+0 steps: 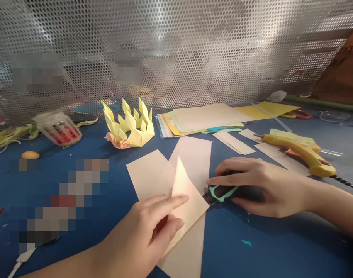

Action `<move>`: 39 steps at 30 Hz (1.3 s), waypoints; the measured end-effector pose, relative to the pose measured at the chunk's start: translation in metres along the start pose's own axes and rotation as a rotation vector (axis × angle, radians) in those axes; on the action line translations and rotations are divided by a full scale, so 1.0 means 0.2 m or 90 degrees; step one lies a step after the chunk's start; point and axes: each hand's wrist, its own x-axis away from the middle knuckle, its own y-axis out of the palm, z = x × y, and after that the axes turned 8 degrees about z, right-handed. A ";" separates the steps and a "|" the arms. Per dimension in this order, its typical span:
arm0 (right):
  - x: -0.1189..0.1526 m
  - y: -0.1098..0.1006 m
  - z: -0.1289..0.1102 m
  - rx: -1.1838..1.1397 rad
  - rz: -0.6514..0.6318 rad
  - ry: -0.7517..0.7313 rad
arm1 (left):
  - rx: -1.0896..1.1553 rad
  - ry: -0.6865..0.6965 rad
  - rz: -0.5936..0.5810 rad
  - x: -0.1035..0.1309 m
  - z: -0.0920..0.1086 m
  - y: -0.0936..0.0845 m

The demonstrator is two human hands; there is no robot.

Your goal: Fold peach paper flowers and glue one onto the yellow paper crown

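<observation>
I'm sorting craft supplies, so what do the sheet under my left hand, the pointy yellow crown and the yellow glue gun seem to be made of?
The sheet: looks like matte paper, by its thin, straight edges.
The yellow crown: probably matte paper too, given its sharp creases.
The glue gun: likely hard plastic, smooth and rounded with a slight sheen.

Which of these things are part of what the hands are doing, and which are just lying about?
Seemingly in use:
folded pale sheet, touched by the left hand
black-and-teal tool, in the right hand
pale sheets beneath

Seemingly just lying about:
yellow glue gun
yellow folded-paper piece
clear jar
glasses
</observation>
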 end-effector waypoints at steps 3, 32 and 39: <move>-0.01 0.01 0.00 0.007 -0.005 -0.013 | -0.122 0.118 0.054 0.00 0.00 -0.01; -0.06 0.02 -0.07 0.137 -0.004 -0.139 | -0.260 0.093 -0.230 -0.08 -0.04 -0.09; -0.06 0.01 -0.08 0.135 0.005 -0.122 | -0.245 0.106 -0.217 -0.07 -0.05 -0.09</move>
